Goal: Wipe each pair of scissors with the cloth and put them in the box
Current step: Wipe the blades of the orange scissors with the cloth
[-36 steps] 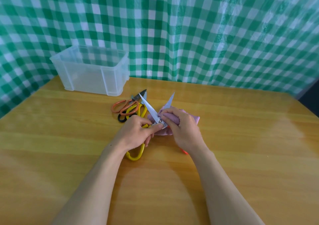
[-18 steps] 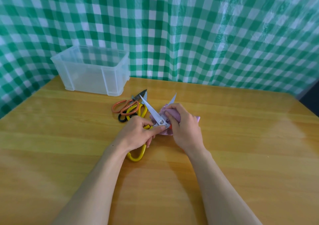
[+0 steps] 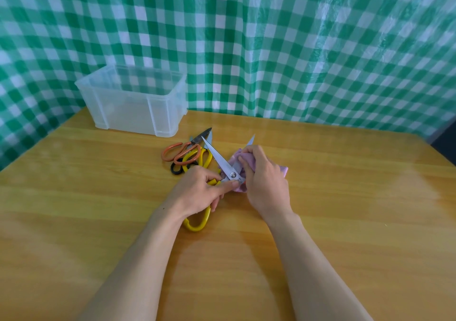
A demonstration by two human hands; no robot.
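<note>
Steel-bladed yellow-handled scissors [image 3: 223, 163] gripped by left hand [image 3: 199, 192], right hand [image 3: 265, 185] clutching soft pink cloth [image 3: 246, 161] around blade

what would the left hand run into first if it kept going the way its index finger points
The left hand points right across the yellow-handled steel scissors it holds; just past the pivot it would likely meet the crumpled pink cloth, then the right hand; depth is unclear.

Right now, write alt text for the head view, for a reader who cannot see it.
A left hand holds open yellow scissors at a wooden table while the right hand holds a pink cloth round one blade. Behind lie other scissors and a clear box.
</note>
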